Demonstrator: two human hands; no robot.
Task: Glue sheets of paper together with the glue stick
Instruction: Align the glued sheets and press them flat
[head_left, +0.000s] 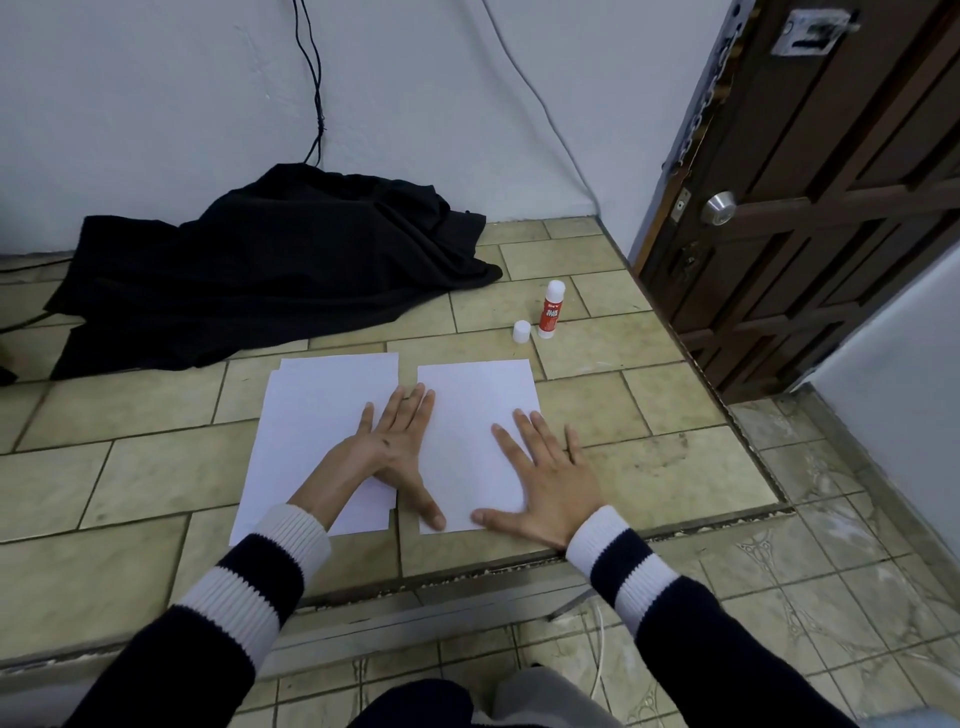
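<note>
Two lots of white paper lie side by side on the tiled floor: a stack of sheets (317, 431) on the left and a sheet (475, 415) on the right. My left hand (397, 441) lies flat with spread fingers across the gap between them, thumb on the right sheet's lower left corner. My right hand (545, 475) presses flat on the right sheet's lower right part. The red and white glue stick (550, 309) stands upright beyond the paper, uncapped, with its white cap (521, 331) standing beside it on the left.
A heap of black cloth (270, 265) lies at the back left against the white wall, with cables running down to it. A brown wooden door (810, 197) stands at the right. A raised floor edge (467, 571) runs just in front of the paper.
</note>
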